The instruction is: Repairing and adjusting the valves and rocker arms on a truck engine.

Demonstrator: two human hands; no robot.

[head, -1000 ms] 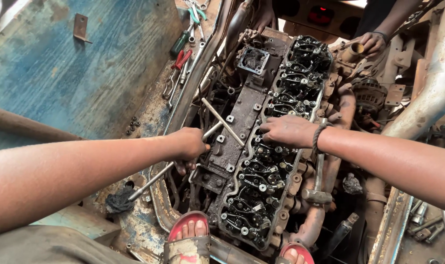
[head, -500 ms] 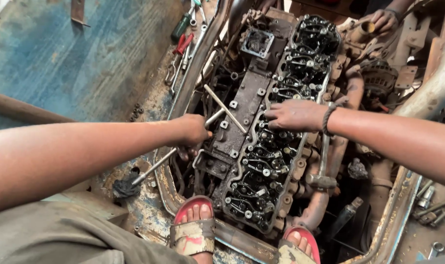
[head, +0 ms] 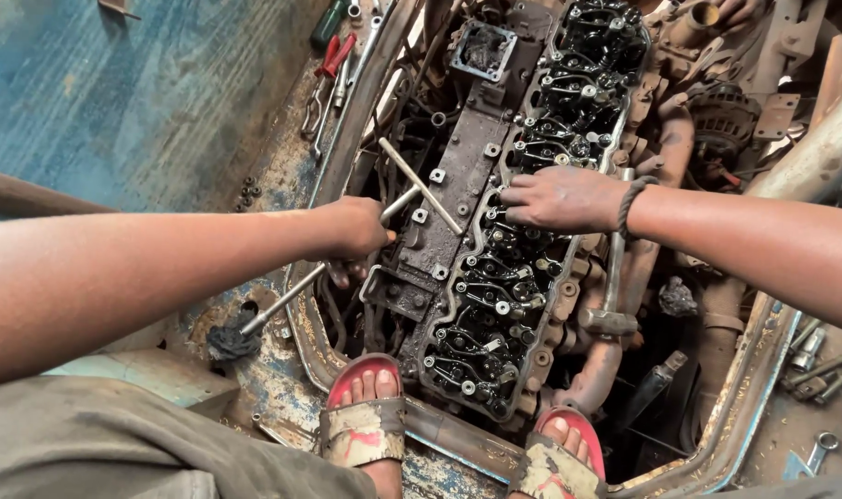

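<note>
I look down into an open engine bay at a greasy cylinder head (head: 495, 277) with exposed rocker arms (head: 481, 314). My left hand (head: 356, 229) is shut around a long steel T-handle wrench (head: 292, 296) that runs from the head out over the left edge of the bay. The wrench's crossbar (head: 421, 185) lies across the rusty side plate of the head. My right hand (head: 555, 199), with a cord band at the wrist, rests palm down on the rocker arms with fingers spread and holds nothing.
My feet in red sandals (head: 366, 420) stand on the bay's front rim. Loose hand tools (head: 333, 69) lie along the left edge by a blue metal panel (head: 134, 102). A hammer (head: 610, 305) leans right of the head. Another person's hand (head: 740, 11) shows at top right.
The view has tilted down, so the engine sits higher in frame and my feet show more. My right hand has shifted slightly along the rocker arms; my left keeps its grip on the wrench.
</note>
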